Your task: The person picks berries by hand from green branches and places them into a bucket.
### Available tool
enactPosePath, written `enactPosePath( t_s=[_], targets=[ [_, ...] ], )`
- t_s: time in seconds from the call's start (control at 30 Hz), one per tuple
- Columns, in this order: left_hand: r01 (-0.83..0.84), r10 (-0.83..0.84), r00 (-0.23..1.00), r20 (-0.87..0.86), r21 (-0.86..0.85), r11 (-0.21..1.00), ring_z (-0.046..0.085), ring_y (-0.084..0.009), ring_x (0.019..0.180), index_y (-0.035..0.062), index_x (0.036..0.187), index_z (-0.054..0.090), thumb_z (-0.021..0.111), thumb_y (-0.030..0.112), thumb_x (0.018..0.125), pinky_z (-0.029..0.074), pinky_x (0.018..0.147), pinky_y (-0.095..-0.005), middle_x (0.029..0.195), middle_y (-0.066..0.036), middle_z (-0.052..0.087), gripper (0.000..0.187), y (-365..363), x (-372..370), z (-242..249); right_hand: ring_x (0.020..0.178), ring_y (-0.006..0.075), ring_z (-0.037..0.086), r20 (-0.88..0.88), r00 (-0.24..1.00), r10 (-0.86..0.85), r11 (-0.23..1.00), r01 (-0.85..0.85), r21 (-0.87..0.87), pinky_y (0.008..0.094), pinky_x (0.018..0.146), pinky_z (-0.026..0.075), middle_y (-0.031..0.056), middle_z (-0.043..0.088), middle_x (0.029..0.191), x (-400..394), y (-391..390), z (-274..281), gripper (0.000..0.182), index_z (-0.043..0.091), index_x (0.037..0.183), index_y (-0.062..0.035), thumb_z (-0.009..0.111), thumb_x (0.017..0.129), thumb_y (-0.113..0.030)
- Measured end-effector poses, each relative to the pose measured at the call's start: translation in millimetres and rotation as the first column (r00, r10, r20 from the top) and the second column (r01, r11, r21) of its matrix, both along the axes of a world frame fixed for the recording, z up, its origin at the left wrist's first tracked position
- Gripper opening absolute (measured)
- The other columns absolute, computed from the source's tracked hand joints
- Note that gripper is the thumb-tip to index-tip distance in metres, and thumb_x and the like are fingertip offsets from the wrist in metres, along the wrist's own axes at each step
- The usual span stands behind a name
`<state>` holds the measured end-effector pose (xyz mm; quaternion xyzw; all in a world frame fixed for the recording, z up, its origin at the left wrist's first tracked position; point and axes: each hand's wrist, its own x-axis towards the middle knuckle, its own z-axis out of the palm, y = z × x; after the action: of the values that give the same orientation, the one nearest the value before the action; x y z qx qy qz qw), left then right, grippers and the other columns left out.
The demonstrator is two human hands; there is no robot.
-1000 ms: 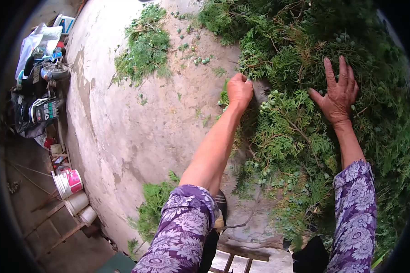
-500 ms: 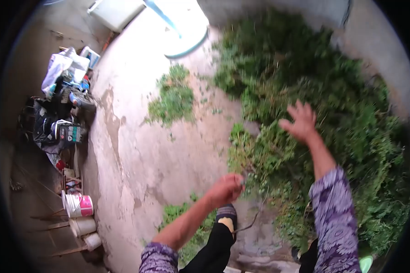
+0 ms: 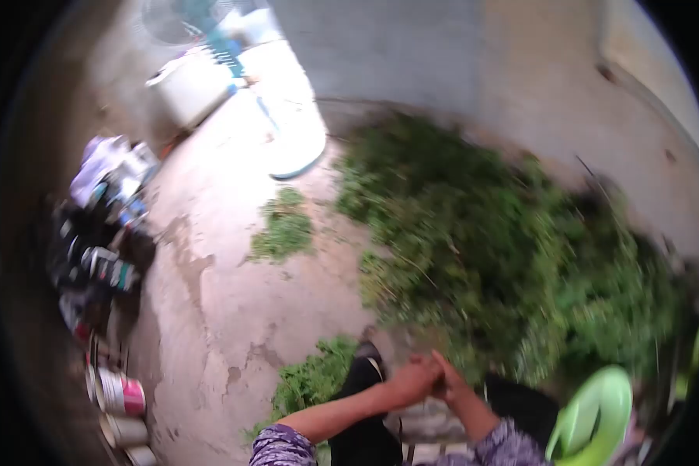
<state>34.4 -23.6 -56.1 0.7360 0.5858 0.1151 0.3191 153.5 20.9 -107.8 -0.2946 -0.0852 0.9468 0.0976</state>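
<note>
In front of my lap, my left hand (image 3: pixel 413 381) and my right hand (image 3: pixel 450 379) are brought together and touch. The left fingers are curled in, and the right fingers press against them. Anything between them is hidden and too blurred to make out. Just beyond the hands spreads a big heap of leafy green plants (image 3: pixel 474 256). A smaller pile of cut greens (image 3: pixel 314 377) lies on the floor beside my left leg. Farther off, another small patch of greens (image 3: pixel 282 229) rests on the concrete floor (image 3: pixel 225 311).
A light green plastic object (image 3: pixel 602 412) with an opening stands at my right. Buckets (image 3: pixel 122 394) line the left side, below a cluttered stack of bags and boxes (image 3: pixel 105 233). At the back are a fan (image 3: pixel 202 27), a white container (image 3: pixel 190 85) and a wall (image 3: pixel 396 54).
My right hand has come back from over the plant heap, its spread fingers now drawn in against the left hand. Both hands sit lower, and the camera view has tilted up.
</note>
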Motion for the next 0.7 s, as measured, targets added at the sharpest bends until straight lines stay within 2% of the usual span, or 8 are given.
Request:
enactPosePath(
  t_s=[0.13,0.2,0.3,0.37,0.53,0.63,0.67,0.7],
  targets=[
    [0.098,-0.111,0.983,0.145,0.095,0.991,0.053,-0.0355,0.087,0.0016,0.093,0.052,0.056,0.006,0.068,0.044,0.074,-0.0406,0.091,-0.018,0.055,0.026,-24,38,57,0.093,0.018,0.055,0.219,0.963,-0.157,0.984,0.171,-0.048,0.0334,0.079,0.046,0.0058,0.058,0.102,44,-37,35,0.036,0.054,0.107,-0.0089,0.044,0.088,-0.038],
    [0.039,-0.054,0.966,0.253,0.062,0.997,0.053,-0.0348,0.087,0.0036,0.095,0.052,0.057,0.006,0.068,0.045,0.073,-0.0404,0.096,-0.017,0.053,0.027,-32,52,75,0.086,0.0165,0.056,-0.118,0.942,-0.313,0.918,0.332,0.219,0.0325,0.07,0.048,0.0028,0.059,0.093,70,-59,49,0.03,0.056,0.099,-0.0118,0.047,0.086,-0.038],
    [-0.046,0.009,0.974,0.228,0.157,0.987,0.055,-0.03,0.076,0.0021,0.097,0.054,0.061,0.007,0.068,0.045,0.065,-0.0371,0.098,-0.017,0.053,0.03,-37,54,75,0.073,0.0139,0.057,0.129,0.911,-0.391,0.882,0.411,-0.231,0.0234,0.056,0.047,0.006,0.059,0.081,111,-38,29,0.02,0.056,0.082,-0.0056,0.057,0.081,-0.025],
    [-0.087,0.045,0.981,0.189,0.222,0.971,0.056,-0.0251,0.066,-0.0001,0.099,0.054,0.062,0.006,0.068,0.045,0.057,-0.0345,0.099,-0.016,0.053,0.033,-38,46,69,0.063,0.0115,0.054,0.108,0.819,-0.563,0.819,0.571,-0.063,0.019,0.05,0.045,0.0058,0.057,0.073,164,-19,66,0.015,0.055,0.075,-0.0028,0.059,0.078,-0.017],
    [-0.27,0.224,0.939,0.26,0.156,0.95,0.055,-0.0215,0.058,-0.0011,0.098,0.056,0.063,0.01,0.069,0.044,0.056,-0.0318,0.092,-0.016,0.055,0.032,-17,20,56,0.066,0.0112,0.047,0.037,0.422,-0.906,0.403,0.83,0.386,0.02,0.054,0.041,0.0066,0.053,0.078,333,-3,107,0.016,0.054,0.085,-0.0023,0.055,0.084,-0.018],
    [-0.365,0.304,0.894,0.328,0.14,0.921,0.054,-0.0174,0.057,-0.0013,0.097,0.058,0.063,0.015,0.071,0.044,0.055,-0.0301,0.082,-0.013,0.057,0.031,-2,2,37,0.079,0.0224,0.05,0.347,-0.198,-0.917,0.068,0.779,0.624,0.0269,0.069,0.048,0.0132,0.051,0.091,446,-13,60,0.032,0.047,0.104,-0.0001,0.054,0.085,-0.024],
    [-0.397,0.35,0.872,0.341,0.076,0.915,0.056,-0.021,0.059,-0.0007,0.096,0.059,0.063,0.016,0.071,0.045,0.057,-0.0315,0.085,-0.015,0.058,0.031,1,-4,32,0.088,0.0279,0.05,0.453,-0.208,-0.867,0.174,0.725,0.666,0.0359,0.068,0.048,0.0165,0.048,0.104,503,-26,36,0.05,0.041,0.115,0.0004,0.058,0.082,-0.032],
    [-0.427,0.395,0.849,0.351,0.013,0.904,0.058,-0.0246,0.061,-0.0001,0.096,0.059,0.063,0.017,0.072,0.047,0.059,-0.0328,0.088,-0.017,0.058,0.03,4,-10,28,0.087,0.0275,0.051,0.578,-0.26,-0.773,0.513,0.28,0.812,0.0407,0.066,0.047,0.0151,0.049,0.103,504,-38,49,0.059,0.039,0.119,0.0006,0.059,0.078,-0.037]
  ],
)
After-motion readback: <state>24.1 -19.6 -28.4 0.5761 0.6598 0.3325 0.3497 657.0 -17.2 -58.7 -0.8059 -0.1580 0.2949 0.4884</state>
